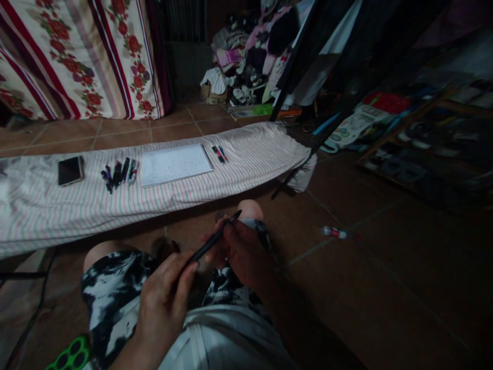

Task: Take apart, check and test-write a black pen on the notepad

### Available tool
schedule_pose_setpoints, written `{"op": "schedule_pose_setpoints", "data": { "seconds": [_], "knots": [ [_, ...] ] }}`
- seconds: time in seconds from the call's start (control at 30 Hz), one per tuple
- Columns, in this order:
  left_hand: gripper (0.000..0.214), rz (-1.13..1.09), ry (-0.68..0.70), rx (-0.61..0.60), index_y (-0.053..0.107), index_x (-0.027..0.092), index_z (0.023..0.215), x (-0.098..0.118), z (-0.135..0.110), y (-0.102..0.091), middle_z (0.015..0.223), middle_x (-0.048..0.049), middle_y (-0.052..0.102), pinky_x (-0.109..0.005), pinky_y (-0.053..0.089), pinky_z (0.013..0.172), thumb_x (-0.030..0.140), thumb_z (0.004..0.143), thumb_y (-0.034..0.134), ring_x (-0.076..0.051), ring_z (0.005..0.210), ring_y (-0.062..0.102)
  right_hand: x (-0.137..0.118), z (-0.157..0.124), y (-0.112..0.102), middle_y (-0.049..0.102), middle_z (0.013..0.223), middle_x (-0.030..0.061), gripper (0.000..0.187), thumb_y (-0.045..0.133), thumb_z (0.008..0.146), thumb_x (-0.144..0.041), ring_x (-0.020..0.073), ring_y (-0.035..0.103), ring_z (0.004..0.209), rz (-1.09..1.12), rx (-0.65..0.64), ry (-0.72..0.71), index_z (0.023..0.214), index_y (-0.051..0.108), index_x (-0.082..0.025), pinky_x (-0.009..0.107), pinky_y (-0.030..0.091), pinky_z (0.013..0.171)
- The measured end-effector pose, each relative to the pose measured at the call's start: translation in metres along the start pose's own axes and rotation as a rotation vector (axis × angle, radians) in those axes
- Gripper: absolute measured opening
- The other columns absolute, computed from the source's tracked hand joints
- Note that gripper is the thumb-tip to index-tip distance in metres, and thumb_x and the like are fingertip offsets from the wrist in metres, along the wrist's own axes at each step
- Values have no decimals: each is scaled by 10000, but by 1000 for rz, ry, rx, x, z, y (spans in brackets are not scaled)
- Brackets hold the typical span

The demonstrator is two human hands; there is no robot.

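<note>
**B:** Grip state?

**A:** Both hands are closed on one item. The left hand [165, 300] is curled, its fingertips pinched narrow on the lower end of a black pen [215, 237]. The right hand [243, 253] is wrapped round the upper part, and the tip pokes out above its fingers.

**B:** Pen position?

**A:** Slanted, with the low end at the left hand and the high end up by the right knee [250, 209]. It is held over the lap and clear of the tiled floor [385, 267]. The patterned shorts [103, 290] are underneath. A green object [71, 354] sits at the bottom-left edge; I cannot tell what it is.

**B:** Next out?

**A:** A small marker [334, 232] lies on the tiles to the right, well apart from both hands. Past the knees, a striped cloth [250, 169] is draped over a long, low surface. On it, from left to right:
- a phone [70, 170], screen dark
- a cluster of loose pens [119, 173]
- a spiral notebook [173, 163], lying flat
- two pens [219, 153] just beside the notebook's binding edge

None of these touch the hands.

**B:** Containers?

**A:** I see one, a cardboard box [211, 93] at the foot of the far clothes pile [250, 51]. Its contents are too dim to read. A floral cloth [77, 51] hangs at the far left. The shelving at the right is too dark to log.
</note>
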State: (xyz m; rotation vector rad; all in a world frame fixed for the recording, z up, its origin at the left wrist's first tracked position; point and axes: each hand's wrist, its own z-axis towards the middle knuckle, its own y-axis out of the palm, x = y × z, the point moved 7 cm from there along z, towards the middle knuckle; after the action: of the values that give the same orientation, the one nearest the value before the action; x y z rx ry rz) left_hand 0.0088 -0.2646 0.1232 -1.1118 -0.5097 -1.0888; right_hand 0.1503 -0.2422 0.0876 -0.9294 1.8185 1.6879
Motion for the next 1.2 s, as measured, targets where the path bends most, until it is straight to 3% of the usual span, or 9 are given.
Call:
{"op": "schedule_pose_setpoints", "data": {
  "seconds": [0.1, 0.17, 0.23, 0.33, 0.47, 0.57, 0.8, 1.0, 1.2],
  "knots": [
    [237, 187, 266, 74, 665, 164, 973, 16, -1, -3, 801, -55, 698, -219, 487, 668, 98, 751, 613, -144, 695, 632, 1, 0, 1, 729, 806, 57, 264, 633, 759, -420, 129, 678, 559, 58, 3, -16, 837, 565, -176, 144, 452, 398],
    [232, 172, 248, 35, 665, 178, 966, 15, 3, -1, 811, -52, 694, -217, 484, 674, 104, 752, 617, -144, 705, 627, 0, 1, -1, 731, 798, 47, 257, 653, 746, -408, 118, 673, 546, 78, 31, -40, 825, 573, -177, 147, 468, 420],
    [247, 48, 52, -11, 651, 197, 1001, 3, 7, -1, 876, -55, 692, -226, 486, 678, 181, 755, 634, -163, 765, 633, -3, 1, -5, 732, 794, 43, 267, 673, 727, -408, 117, 668, 535, 83, 52, -60, 820, 580, -176, 158, 481, 432],
    [379, -279, -423, -90, 582, 200, 1119, -27, 2, 6, 865, -58, 682, -221, 470, 564, 371, 781, 602, -160, 696, 623, -8, 3, -9, 731, 797, 34, 258, 676, 725, -404, 116, 667, 540, 80, 58, -96, 813, 583, -180, 167, 492, 445],
    [396, -604, -762, -303, 646, 129, 849, -35, -13, 27, 503, 7, 548, -169, 266, 365, 505, 781, 545, -59, 376, 378, -10, 4, -9, 733, 812, 40, 252, 652, 750, -406, 113, 664, 523, 32, 7, -82, 837, 588, -178, 167, 489, 436],
    [331, -614, -761, -248, 644, 140, 792, -34, -11, 27, 523, 16, 553, -168, 284, 387, 460, 705, 652, -55, 395, 377, -5, 2, -6, 733, 836, 52, 252, 633, 768, -409, 119, 674, 546, 29, -12, -47, 857, 582, -178, 157, 481, 430],
    [215, -217, -489, 10, 675, 189, 825, -27, -2, 6, 728, -26, 662, -212, 444, 579, 344, 676, 684, -151, 646, 584, -3, 0, -3, 729, 872, 50, 238, 625, 780, -395, 115, 683, 614, 80, -32, -48, 890, 594, -185, 153, 490, 465],
    [327, -517, -726, -81, 605, 174, 891, -44, -11, 23, 526, 38, 541, -169, 357, 438, 418, 684, 679, -91, 472, 472, -3, 4, -2, 714, 947, 72, 269, 591, 807, -354, 125, 683, 660, 67, -63, -56, 1015, 600, -185, 164, 495, 478],
    [334, -623, -806, -63, 581, 178, 908, -53, -19, 29, 519, 50, 525, -144, 269, 402, 424, 703, 674, -55, 434, 408, 2, 8, -2, 708, 957, 80, 285, 573, 818, -327, 132, 686, 681, 75, -52, -39, 1063, 582, -182, 164, 498, 479]
  ]
}}
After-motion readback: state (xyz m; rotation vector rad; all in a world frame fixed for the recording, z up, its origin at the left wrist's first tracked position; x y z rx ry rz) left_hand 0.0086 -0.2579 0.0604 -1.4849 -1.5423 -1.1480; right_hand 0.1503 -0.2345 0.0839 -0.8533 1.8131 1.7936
